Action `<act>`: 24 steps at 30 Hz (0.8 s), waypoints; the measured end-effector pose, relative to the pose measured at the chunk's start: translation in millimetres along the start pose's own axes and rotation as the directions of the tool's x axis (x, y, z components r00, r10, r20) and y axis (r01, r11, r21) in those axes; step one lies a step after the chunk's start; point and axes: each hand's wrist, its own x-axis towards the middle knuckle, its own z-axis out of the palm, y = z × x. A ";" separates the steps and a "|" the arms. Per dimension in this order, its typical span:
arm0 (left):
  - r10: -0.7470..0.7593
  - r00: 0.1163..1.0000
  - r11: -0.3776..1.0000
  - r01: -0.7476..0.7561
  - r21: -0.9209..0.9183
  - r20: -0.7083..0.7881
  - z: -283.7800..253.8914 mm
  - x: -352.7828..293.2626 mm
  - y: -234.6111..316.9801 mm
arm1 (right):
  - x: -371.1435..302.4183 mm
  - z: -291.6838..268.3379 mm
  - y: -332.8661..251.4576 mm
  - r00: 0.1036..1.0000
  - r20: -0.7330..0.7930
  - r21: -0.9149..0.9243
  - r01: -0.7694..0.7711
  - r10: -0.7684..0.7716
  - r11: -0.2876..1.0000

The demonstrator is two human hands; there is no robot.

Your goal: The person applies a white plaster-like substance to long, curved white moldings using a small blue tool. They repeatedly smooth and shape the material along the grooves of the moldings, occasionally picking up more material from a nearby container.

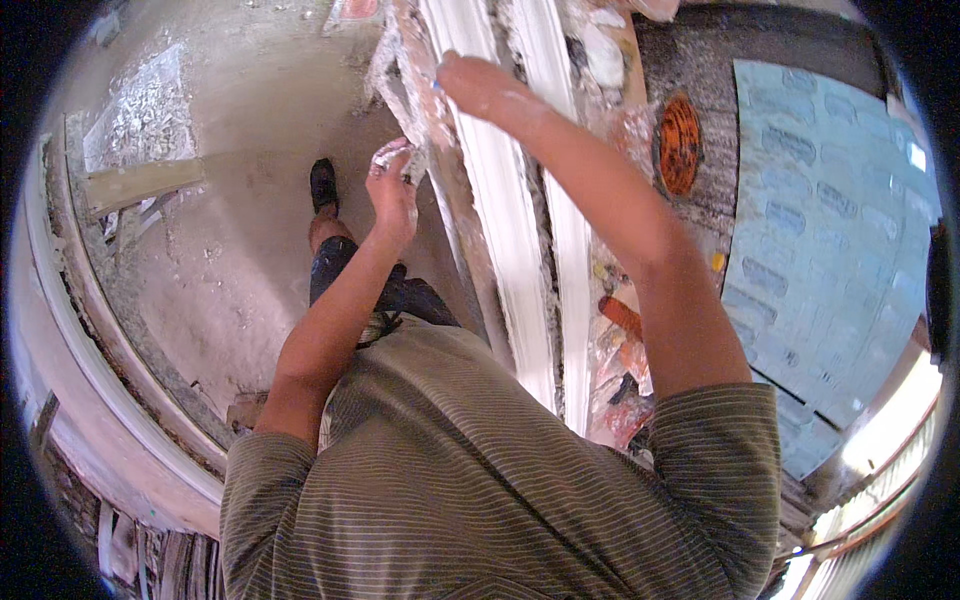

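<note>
Two long white plaster-like moulding strips, a left one (500,200) and a right one (573,240), run side by side along a bench coated in white residue. My right hand (475,85) is closed at the left strip's far part, knuckles over its left edge. A small blue bit shows at its fingers; the rest of what it grips is hidden. Lower and to the left, my left hand (393,195) is raised beside the bench edge, its fingers curled and smeared white. Whitish material shows about those fingertips, too unclear to name.
Right of the strips lie a white lump (603,55), an orange ribbed oval thing (678,145) and an orange cylinder (620,315). A light-blue sheet (830,220) leans or lies beyond. At left, a wooden plank (145,185) and a clear plastic sheet (140,105) lie on the floor.
</note>
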 end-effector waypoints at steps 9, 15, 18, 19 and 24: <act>0.012 0.997 0.999 -0.015 -0.048 -0.075 -79.0 -94.5 -70.9 | -255.8 106.8 -130.5 0.979 -0.058 0.248 -0.177 0.197 0.953; -0.190 0.982 0.981 0.189 -0.036 -0.020 -115.3 -145.1 -105.0 | -409.9 183.7 -189.4 0.969 0.106 0.301 -0.244 0.222 0.922; -0.304 0.952 0.952 0.305 -0.004 0.021 -116.0 -169.6 -108.9 | -446.4 179.5 -197.7 0.930 0.267 0.314 -0.333 0.254 0.889; -0.332 0.942 0.943 0.332 0.006 0.059 -115.6 -177.6 -109.6 | -452.1 173.5 -196.4 0.905 0.336 0.305 -0.365 0.259 0.880; -0.454 0.888 0.887 0.443 0.129 0.072 -93.7 -222.0 -104.6 | -448.7 156.2 -191.2 0.904 0.024 0.390 -0.402 0.427 0.828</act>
